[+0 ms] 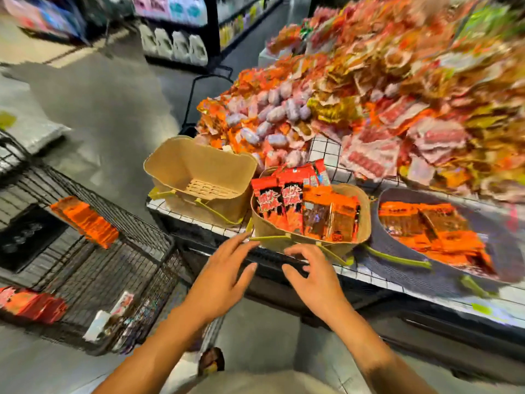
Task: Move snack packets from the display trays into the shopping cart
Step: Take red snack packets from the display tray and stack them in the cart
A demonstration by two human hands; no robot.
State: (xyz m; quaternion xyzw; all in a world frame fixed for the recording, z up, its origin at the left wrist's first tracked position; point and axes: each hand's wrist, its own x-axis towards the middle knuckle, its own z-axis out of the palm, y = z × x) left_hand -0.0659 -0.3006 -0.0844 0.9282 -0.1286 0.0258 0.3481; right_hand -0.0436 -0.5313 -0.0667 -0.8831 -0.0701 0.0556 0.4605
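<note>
Hovering side by side low in the view, left grip [224, 273] and right grip [316, 280] are both empty.

- Left grip: fingers straight and spread, the tips at the green handle [270, 238] of the middle tan basket [368, 220]. I cannot tell whether they touch it.
- Right grip: fingers loosely curled and apart, over the front edge of the bench [326, 150], just short of the same basket. It has hold of nothing.
- Whole frame is motion-blurred, so I cannot read the print on the packs.

To my left, beside the bench, is the black wire shopping cart [136, 268].
- A few packs [122, 314] lie low at its near side.
- Red packets [31, 305] show at the far left edge.
- One orange packet [85, 220] is over the cart. I cannot tell whether it rests on the wire or is in the air.

On the bench front, left to right:
- Empty tan basket [199, 166], slatted floor showing.
- Middle tan basket, packed with upright red and orange snack packets [298, 211].
- Grey oval tray [397, 194], holding flat orange packs [431, 231].

So most of the task's goods sit in the middle basket and the oval tray, with only a few in the cart.

Behind the trays, a large heap of packets [397, 95] in red, orange, yellow and pale purple covers the bench.

Furthest back, across the grey floor [113, 103], are dark shelves [211, 32] with a row of white jugs [176, 44].
</note>
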